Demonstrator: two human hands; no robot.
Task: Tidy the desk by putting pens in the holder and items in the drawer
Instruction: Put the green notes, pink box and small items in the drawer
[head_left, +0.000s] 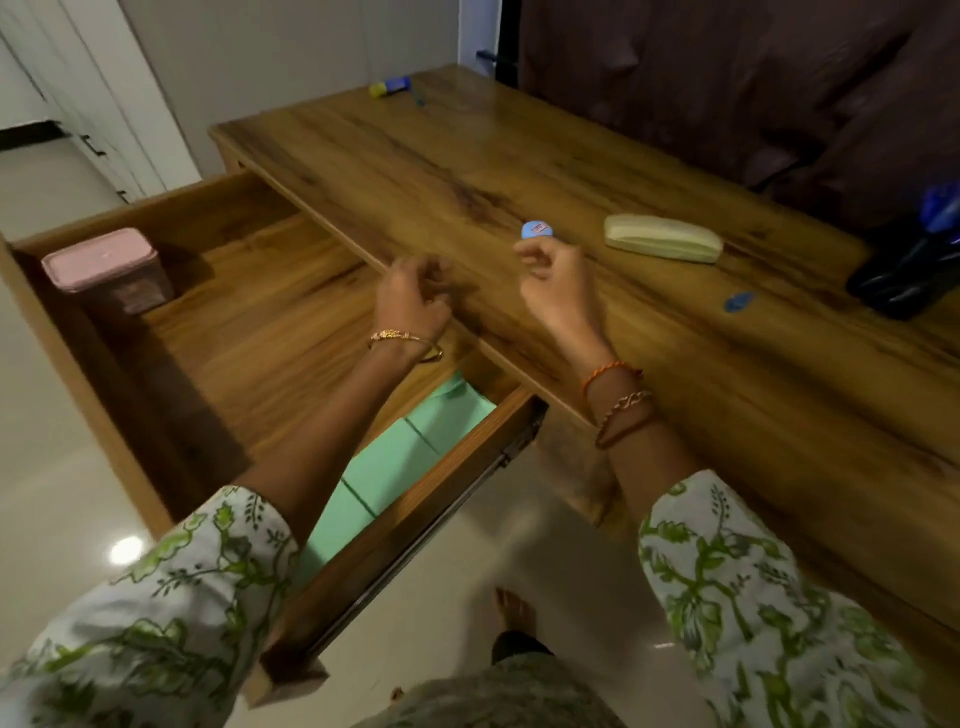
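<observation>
The wooden drawer (218, 332) stood pulled well out from under the desk (519, 171), its front rail nearest the person and its right side rail running back to the desk's near edge. Inside it, a pink lidded box (104, 265) sat tight in the far left corner, and green sheets (395, 467) lay along the near right side, partly hidden by the left forearm; the wide middle of the drawer floor showed bare wood. The left hand (413, 299) hung over the drawer just beside the desk's front edge, fingers loosely curled and holding nothing that could be seen. The right hand (558, 283) was raised just over the desk's front edge, pinching a small round blue item (535, 229) between thumb and fingertips. On the desktop beyond it lay a pale yellow case (662, 238), with a small blue piece (737, 301) nearer the front edge to its right. A dark holder (904, 265), with blue pens (937, 205) standing in it, stood at the right margin of the view. Far off, near the back left corner, lay a blue and yellow object (389, 87). The long stretch of desktop between these things was bare wood.
</observation>
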